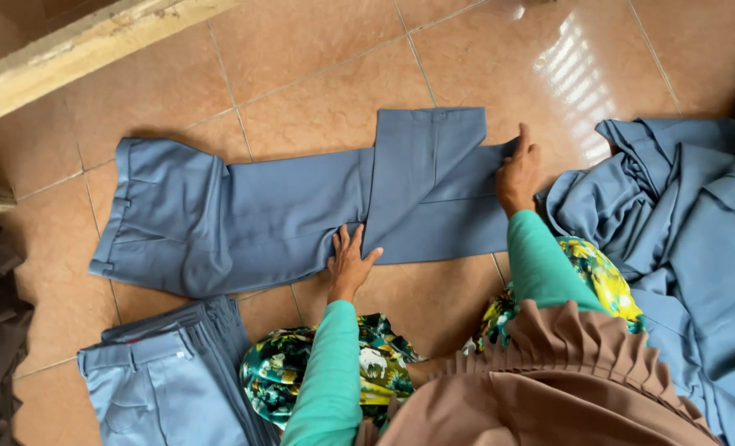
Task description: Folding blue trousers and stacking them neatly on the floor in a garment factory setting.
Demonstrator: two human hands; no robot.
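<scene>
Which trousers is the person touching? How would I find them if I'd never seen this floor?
Start at the tiled floor and look at its middle, between the crumpled blue heap and the folded stack. The trousers lie flat there, with the left hand and right hand pressing on them. They alone are spread out, with the leg ends folded back.

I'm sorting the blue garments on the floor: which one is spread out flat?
The blue trousers under both hands, legs folded back at the right; the stack lies folded, the heap crumpled.

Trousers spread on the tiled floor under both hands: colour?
Plain blue-grey trousers, clearest in the head view.
</scene>
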